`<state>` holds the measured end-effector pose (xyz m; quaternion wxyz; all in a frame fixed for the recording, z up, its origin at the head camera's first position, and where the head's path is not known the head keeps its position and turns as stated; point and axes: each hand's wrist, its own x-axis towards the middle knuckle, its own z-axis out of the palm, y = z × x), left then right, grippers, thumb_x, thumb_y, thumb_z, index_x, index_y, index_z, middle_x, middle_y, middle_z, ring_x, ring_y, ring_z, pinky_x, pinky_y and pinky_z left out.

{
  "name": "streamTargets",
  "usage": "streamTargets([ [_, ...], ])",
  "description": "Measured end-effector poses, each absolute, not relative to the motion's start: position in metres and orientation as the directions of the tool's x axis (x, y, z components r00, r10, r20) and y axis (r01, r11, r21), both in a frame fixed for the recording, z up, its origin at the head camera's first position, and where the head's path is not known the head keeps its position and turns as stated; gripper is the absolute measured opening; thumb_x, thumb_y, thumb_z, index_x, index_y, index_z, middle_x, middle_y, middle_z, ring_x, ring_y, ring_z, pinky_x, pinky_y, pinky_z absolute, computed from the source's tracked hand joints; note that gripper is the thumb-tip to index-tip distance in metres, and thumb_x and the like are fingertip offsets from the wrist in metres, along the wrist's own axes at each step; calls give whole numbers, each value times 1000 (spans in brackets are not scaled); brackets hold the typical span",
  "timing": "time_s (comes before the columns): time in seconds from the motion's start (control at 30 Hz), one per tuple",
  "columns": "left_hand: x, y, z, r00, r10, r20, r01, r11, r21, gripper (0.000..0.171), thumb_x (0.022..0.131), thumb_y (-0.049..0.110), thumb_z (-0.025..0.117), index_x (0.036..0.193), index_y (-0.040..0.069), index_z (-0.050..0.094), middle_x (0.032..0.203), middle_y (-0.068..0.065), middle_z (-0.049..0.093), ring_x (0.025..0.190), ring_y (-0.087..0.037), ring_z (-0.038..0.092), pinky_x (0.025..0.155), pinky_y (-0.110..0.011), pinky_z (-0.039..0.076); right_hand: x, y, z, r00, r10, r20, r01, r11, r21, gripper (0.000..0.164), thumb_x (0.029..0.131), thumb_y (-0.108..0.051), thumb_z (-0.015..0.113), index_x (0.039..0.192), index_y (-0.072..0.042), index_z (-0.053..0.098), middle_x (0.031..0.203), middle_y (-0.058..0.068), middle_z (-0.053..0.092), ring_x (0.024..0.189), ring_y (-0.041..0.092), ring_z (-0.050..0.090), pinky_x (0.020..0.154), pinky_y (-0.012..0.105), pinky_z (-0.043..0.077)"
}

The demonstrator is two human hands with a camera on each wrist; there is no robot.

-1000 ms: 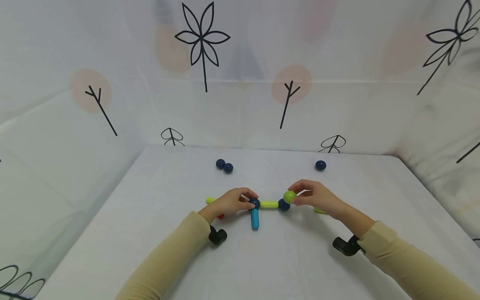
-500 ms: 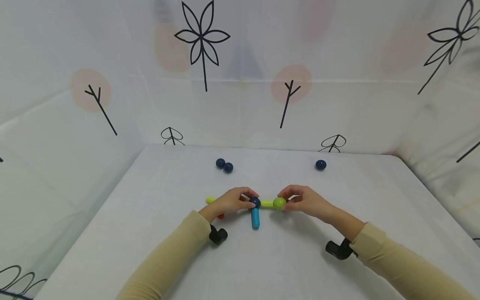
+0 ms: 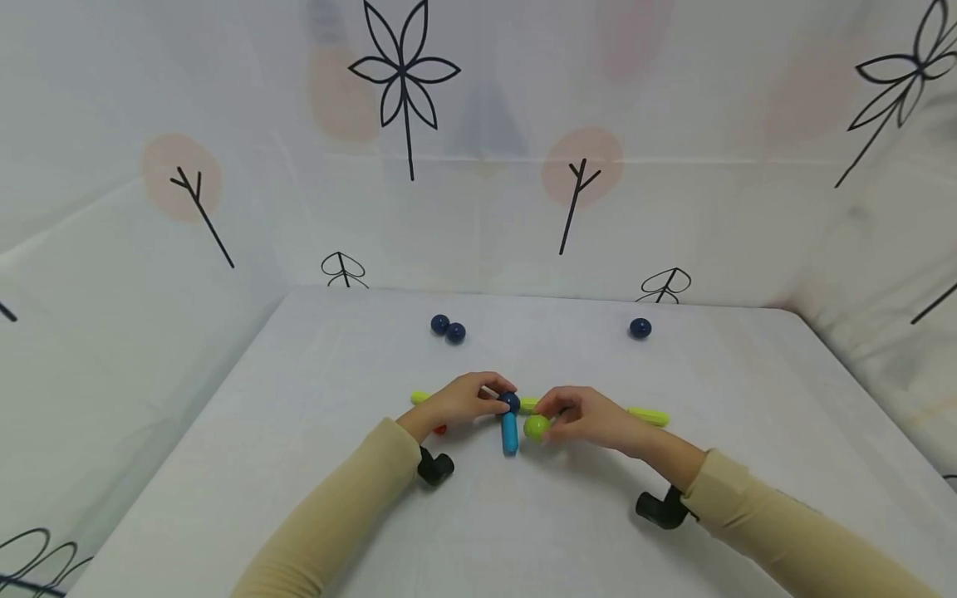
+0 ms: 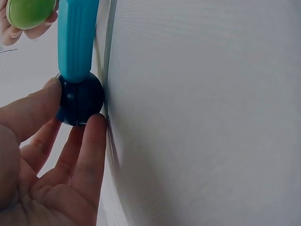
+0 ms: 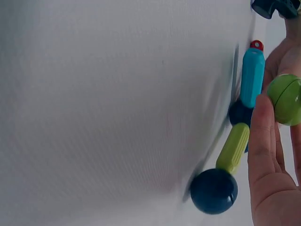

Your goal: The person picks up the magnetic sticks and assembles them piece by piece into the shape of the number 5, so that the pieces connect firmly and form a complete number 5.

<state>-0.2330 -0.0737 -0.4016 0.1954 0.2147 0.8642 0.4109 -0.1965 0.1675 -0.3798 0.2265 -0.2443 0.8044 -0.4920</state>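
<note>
My left hand (image 3: 465, 401) pinches a dark blue ball (image 4: 81, 100) between thumb and fingertips at the middle of the table. A bright blue rod (image 3: 510, 434) sticks out of this ball toward me, and a yellow-green rod (image 5: 233, 148) extends from it to the right. At that rod's far end sits another dark blue ball (image 5: 214, 191), hidden behind my right hand in the head view. My right hand (image 3: 586, 417) holds a light green ball (image 3: 536, 428) in its fingertips, just right of the bright blue rod and apart from it.
Two dark blue balls (image 3: 448, 329) lie together toward the back, and a single dark blue ball (image 3: 640, 328) is at back right. One yellow-green rod (image 3: 649, 417) lies beyond my right wrist. Another yellow-green rod (image 3: 419, 398) and a red piece (image 3: 439, 429) show beside my left hand.
My right hand has carried the light green ball left and toward me, past the right-hand dark blue ball to beside the bright blue rod. The left hand keeps its hold.
</note>
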Motion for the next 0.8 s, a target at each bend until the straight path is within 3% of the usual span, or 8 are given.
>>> streamTargets([
  [0.47,-232,-74,-402,-828,540,-149,224,563,795,28,91,16,61,119,14,60,112,0,59,103,-17,57,91,-32,43,-190,157,-392,-695,-702,-155,-141,345,-928,27,83,-13,71,107,-5,61,99,8,60,96,25,59,79,34,50],
  [0.8,-233,-73,-402,-830,538,-149,226,568,792,27,91,16,61,119,15,60,112,0,59,104,-17,56,91,-33,43,-186,149,-394,-675,-713,-191,-108,351,-930,26,82,-10,71,106,-3,61,98,9,60,90,25,59,73,34,52],
])
